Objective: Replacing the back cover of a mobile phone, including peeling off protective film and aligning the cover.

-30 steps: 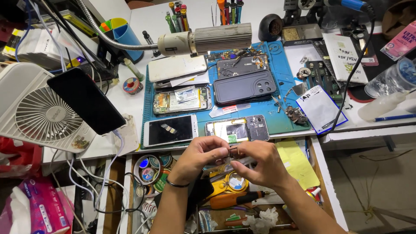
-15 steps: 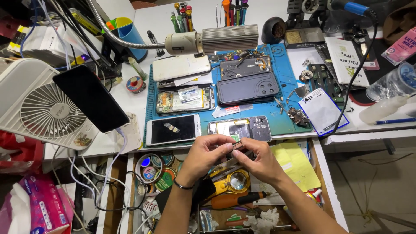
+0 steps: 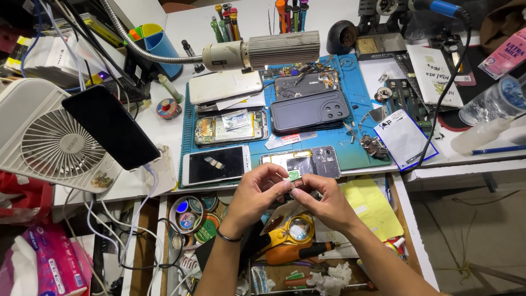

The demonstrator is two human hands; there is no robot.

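**Both hands pinching a tiny green part at the mat's near edge**

Landmark: blue work mat (image 3: 359, 104). Well left of it, white desk fan (image 3: 52, 143) with a black phone (image 3: 109, 126) leaning on it. On the mat's left near corner, white phone (image 3: 215, 164) lying screen up; just beyond that, an opened phone (image 3: 230, 127) with its insides showing. Above the mat's far side, lamp head (image 3: 263, 52) on a gooseneck. Mid-mat, dark phone case (image 3: 309, 111), camera holes up.

My left hand (image 3: 257, 194) sits just off the mat's near edge, thumb and fingers pinched on a small green part (image 3: 295, 175). My right hand (image 3: 324, 201) meets it from the other side, fingertips pinched on the same part. Part is held in air just in front of the stripped phone (image 3: 307, 162) lying on the mat's near edge. Below the hands, yellow magnifier (image 3: 296, 230) in the open drawer. Right of the mat, white card (image 3: 404, 137) with blue border.
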